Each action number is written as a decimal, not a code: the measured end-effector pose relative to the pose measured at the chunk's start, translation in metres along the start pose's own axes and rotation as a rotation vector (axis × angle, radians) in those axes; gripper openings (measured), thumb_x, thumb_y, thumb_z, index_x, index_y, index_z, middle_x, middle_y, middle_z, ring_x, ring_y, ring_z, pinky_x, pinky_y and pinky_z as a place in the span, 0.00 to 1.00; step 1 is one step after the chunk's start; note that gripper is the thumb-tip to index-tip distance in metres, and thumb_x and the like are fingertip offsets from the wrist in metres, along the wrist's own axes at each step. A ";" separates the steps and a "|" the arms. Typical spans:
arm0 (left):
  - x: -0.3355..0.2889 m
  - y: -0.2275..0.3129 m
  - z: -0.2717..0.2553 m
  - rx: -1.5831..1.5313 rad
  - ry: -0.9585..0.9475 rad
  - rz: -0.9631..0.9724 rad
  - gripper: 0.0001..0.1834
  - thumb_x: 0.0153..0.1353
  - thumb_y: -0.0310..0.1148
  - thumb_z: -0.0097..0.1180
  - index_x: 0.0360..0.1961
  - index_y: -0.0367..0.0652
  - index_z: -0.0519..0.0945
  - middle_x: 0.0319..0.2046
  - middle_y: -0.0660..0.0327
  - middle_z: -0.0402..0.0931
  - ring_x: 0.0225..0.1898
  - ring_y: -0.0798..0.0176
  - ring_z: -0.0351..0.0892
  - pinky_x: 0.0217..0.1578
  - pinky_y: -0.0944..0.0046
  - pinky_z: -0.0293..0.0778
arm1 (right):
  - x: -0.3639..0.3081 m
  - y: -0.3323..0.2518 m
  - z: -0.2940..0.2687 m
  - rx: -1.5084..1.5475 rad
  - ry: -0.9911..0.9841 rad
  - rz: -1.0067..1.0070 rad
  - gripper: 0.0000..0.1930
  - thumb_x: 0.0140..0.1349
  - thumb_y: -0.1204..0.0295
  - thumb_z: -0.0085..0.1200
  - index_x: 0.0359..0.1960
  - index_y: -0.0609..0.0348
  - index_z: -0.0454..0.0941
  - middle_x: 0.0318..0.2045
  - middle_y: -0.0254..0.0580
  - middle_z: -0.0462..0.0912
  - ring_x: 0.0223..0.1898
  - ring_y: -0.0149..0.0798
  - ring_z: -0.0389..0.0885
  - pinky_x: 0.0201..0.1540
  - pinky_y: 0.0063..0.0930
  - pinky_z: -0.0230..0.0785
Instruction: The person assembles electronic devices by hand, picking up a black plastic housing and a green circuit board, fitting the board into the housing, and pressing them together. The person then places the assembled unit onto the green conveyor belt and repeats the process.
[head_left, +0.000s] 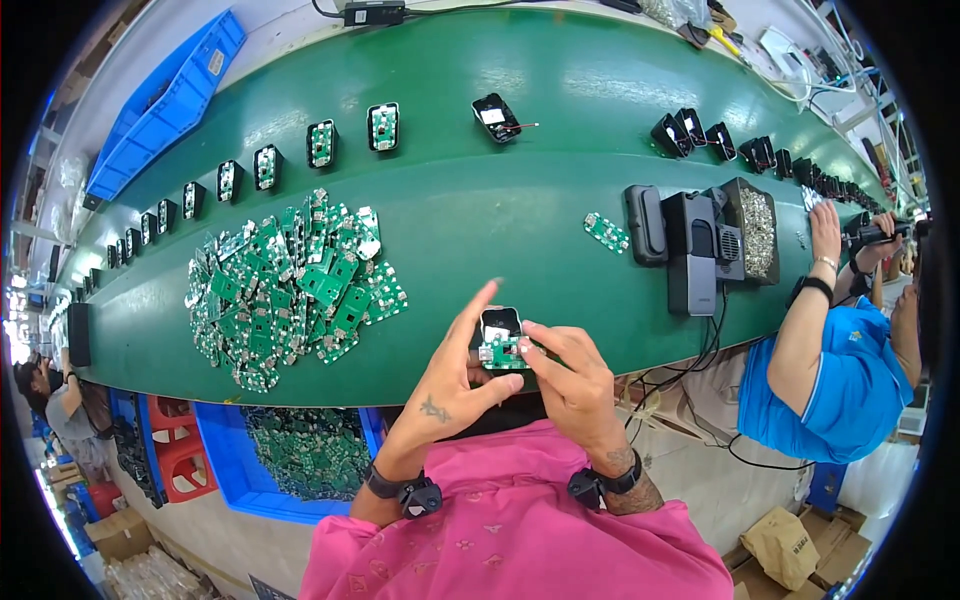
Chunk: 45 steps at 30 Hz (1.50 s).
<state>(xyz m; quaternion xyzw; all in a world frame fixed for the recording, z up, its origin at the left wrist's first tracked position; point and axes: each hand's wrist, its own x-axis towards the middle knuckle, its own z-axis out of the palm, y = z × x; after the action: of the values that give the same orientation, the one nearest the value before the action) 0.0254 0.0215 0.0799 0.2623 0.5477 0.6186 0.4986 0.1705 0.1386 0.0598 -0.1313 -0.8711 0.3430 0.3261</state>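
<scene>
In front of my body, over the near edge of the green work surface (pixel 450 240), I hold a small black plastic housing (pixel 501 319) together with a green circuit board (pixel 505 353). My left hand (pixel 450 378) supports the housing from the left, its thumb below the board and its index finger stretched out. The fingers of my right hand (pixel 572 385) grip the board's right end. The board lies across the lower part of the housing, whose upper inside shows above it. To the left spreads a pile of loose green circuit boards (pixel 290 280).
Black housings with boards (pixel 383 127) form a row at far left; one housing (pixel 495 117) has a wire. A single board (pixel 606 232), black devices (pixel 690 250) and a screw tray (pixel 757 230) lie right. A co-worker (pixel 830 360) works beyond. A blue bin (pixel 225 470) stands below.
</scene>
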 end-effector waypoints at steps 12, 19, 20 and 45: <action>0.003 -0.007 0.000 -0.092 0.044 0.021 0.29 0.68 0.21 0.53 0.70 0.39 0.66 0.54 0.60 0.74 0.50 0.73 0.76 0.47 0.71 0.79 | 0.009 0.001 0.003 0.296 0.009 0.239 0.16 0.56 0.79 0.63 0.48 0.57 0.86 0.62 0.50 0.72 0.60 0.46 0.72 0.59 0.40 0.67; 0.003 -0.008 0.010 -0.060 0.069 0.017 0.30 0.68 0.21 0.54 0.71 0.38 0.65 0.56 0.59 0.75 0.51 0.73 0.76 0.51 0.71 0.75 | 0.011 0.003 0.017 0.568 0.093 0.371 0.08 0.61 0.74 0.64 0.41 0.55 0.88 0.61 0.46 0.72 0.62 0.43 0.69 0.60 0.39 0.64; 0.004 -0.010 0.010 -0.044 0.077 0.033 0.30 0.68 0.21 0.54 0.71 0.38 0.65 0.56 0.58 0.75 0.50 0.72 0.76 0.52 0.71 0.74 | 0.012 0.003 0.017 0.566 0.092 0.370 0.07 0.62 0.75 0.62 0.40 0.59 0.88 0.61 0.47 0.71 0.63 0.43 0.69 0.61 0.38 0.63; 0.002 -0.014 0.016 0.392 0.404 0.363 0.28 0.73 0.30 0.50 0.73 0.43 0.62 0.50 0.59 0.78 0.44 0.70 0.77 0.42 0.69 0.78 | 0.036 -0.023 0.005 0.040 0.022 0.105 0.03 0.56 0.79 0.61 0.28 0.61 0.78 0.23 0.40 0.77 0.25 0.44 0.75 0.31 0.36 0.65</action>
<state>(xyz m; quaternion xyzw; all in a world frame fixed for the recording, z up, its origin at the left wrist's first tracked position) 0.0433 0.0291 0.0702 0.3185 0.6883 0.6197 0.2019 0.1405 0.1358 0.0895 -0.1741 -0.8524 0.3755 0.3195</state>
